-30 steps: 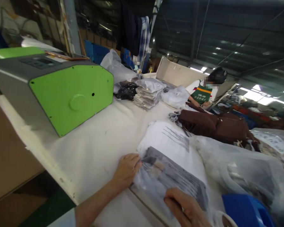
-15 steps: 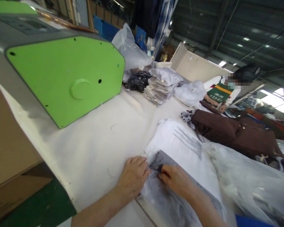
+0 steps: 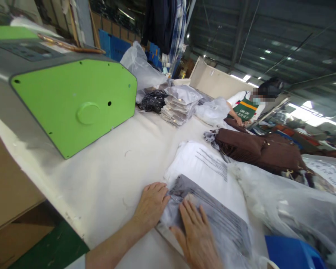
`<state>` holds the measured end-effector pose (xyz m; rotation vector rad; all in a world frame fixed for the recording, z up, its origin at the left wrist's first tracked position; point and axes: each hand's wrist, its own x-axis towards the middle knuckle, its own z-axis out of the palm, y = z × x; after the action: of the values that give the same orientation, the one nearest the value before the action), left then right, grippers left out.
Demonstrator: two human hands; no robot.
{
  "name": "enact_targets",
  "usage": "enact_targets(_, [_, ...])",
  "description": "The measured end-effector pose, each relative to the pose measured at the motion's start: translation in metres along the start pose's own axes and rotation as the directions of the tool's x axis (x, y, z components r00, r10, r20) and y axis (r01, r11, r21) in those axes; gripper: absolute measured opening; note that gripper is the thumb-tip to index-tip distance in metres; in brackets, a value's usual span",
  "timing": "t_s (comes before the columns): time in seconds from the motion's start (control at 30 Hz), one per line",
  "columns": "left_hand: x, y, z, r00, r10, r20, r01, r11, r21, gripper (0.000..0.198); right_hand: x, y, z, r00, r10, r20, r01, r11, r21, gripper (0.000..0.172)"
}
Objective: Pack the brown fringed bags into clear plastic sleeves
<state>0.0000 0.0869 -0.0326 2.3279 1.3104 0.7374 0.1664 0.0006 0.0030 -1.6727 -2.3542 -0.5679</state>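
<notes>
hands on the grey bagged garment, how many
2: the left hand at the left edge of the grey bagged garment, the right hand flat on top. None looks hidden underneath.

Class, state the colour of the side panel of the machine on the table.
The side panel is bright green; the head view shows it best.

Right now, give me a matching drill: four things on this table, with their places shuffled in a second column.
1 left hand
2 right hand
3 brown bag
4 green machine

A far left of the white table
B flat on top of the grey packed garment
C beyond the white printed bag, right of centre
D at the grey packed garment's left edge

Pairs: 1-D, 2-B, 3-C, 4-A.
</notes>
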Motion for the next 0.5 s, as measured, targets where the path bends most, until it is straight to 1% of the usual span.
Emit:
enact_targets(0.03, [-0.001,0.001,-0.001,1.0,-0.002,0.002,0.002,1.0,0.005,0.015,-0.011,-0.005,0.001,0.998,-0.052,-0.019,0.05,0.996,-0.067,0.055])
enact_targets(0.07, [-0.001,0.001,-0.002,1.0,-0.004,0.006,0.004,1.0,0.009,0.016,-0.023,-0.008,0.002,0.998,-0.052,-0.028,0.048,0.99,-0.131,0.063])
enact_targets(0.1, [-0.001,0.002,-0.003,1.0,-0.004,0.01,0.004,1.0,0.012,0.016,-0.035,-0.008,0.001,0.999,-0.024,-0.042,0.017,0.983,-0.181,0.069])
enact_targets(0.13, [-0.001,0.002,-0.003,1.0,-0.003,0.012,0.003,1.0,0.011,0.016,-0.047,-0.006,0.0,0.998,-0.003,-0.057,-0.009,0.976,-0.217,0.071])
enact_targets(0.17, [-0.001,0.002,-0.003,1.0,0.0,0.009,0.0,1.0,0.007,0.016,-0.061,-0.002,-0.002,0.997,-0.01,-0.071,-0.008,0.97,-0.244,0.069])
enact_targets(0.2, [0.0,0.001,-0.002,1.0,0.003,0.001,-0.003,1.0,0.003,0.016,-0.074,0.001,-0.004,0.996,-0.033,-0.085,0.01,0.964,-0.266,0.062])
enact_targets(0.27, [0.003,-0.001,-0.001,1.0,0.011,-0.023,-0.011,1.0,-0.001,0.016,-0.1,0.007,-0.004,0.99,-0.083,-0.115,0.044,0.95,-0.309,0.042])
enact_targets(0.3, [0.004,-0.003,-0.001,0.999,0.015,-0.036,-0.015,1.0,0.0,0.016,-0.111,0.008,-0.004,0.988,-0.079,-0.13,0.031,0.941,-0.336,0.036])
enact_targets(0.37, [0.004,-0.006,-0.003,0.998,0.025,-0.064,-0.025,1.0,0.009,0.016,-0.123,0.007,0.0,0.987,-0.051,-0.151,-0.013,0.919,-0.394,0.037])
enact_targets(0.4, [0.001,-0.007,-0.006,0.996,0.026,-0.085,-0.025,1.0,0.019,0.018,-0.126,0.005,0.003,0.987,-0.063,-0.144,-0.004,0.907,-0.422,0.039])
enact_targets(0.47, [-0.011,-0.004,-0.013,0.989,0.027,-0.147,-0.02,0.999,0.046,0.023,-0.124,-0.001,0.007,0.987,-0.104,-0.122,0.034,0.88,-0.473,0.042])
enact_targets(0.5, [-0.021,0.0,-0.016,0.979,0.06,-0.194,-0.047,0.996,0.069,0.026,-0.121,-0.004,0.01,0.988,-0.1,-0.117,0.03,0.87,-0.492,0.042])
